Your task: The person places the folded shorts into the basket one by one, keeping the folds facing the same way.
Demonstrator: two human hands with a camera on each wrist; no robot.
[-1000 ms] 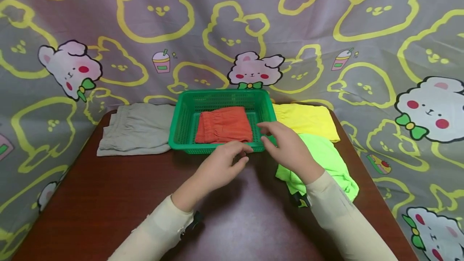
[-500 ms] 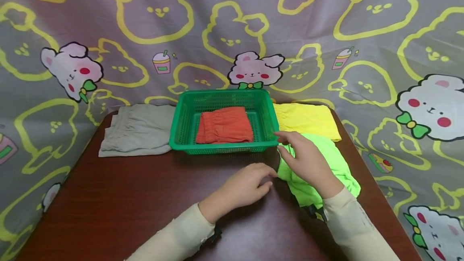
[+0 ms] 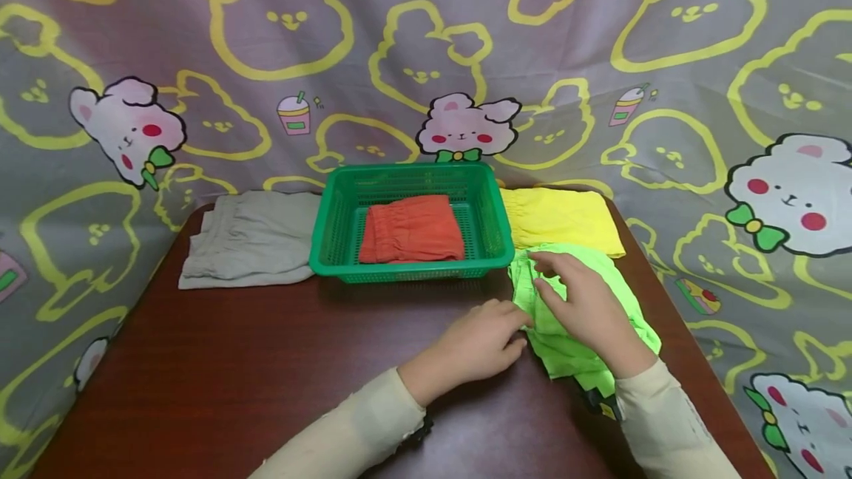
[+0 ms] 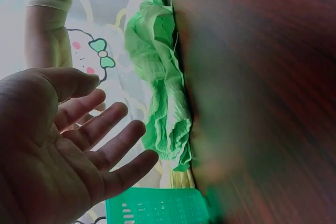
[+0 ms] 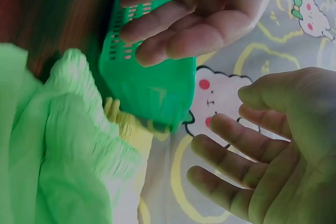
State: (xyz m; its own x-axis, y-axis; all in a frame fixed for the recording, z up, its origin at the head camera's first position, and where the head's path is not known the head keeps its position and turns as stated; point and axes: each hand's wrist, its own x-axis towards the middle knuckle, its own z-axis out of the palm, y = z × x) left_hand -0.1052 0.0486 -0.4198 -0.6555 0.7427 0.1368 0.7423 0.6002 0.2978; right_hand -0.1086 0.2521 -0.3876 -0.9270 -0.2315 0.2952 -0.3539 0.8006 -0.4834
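Table [image 3: 233, 361] bearing green basket [image 3: 413, 269]; neon-green garment [image 3: 555, 350] at the basket's front right corner; red garment [image 3: 413, 231] inside, head view only; left hand [image 3: 475, 342] and right hand [image 3: 589, 309] near the neon-green garment, fingers loosely extended, palms seen in wrist views only.

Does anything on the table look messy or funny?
Yes, the lime green garment on the right of the table looks messy. It's bunched and wrinkly, while the grey and yellow garments, and the red garment in the green basket, lie flatter and neater. I see nothing spilled.
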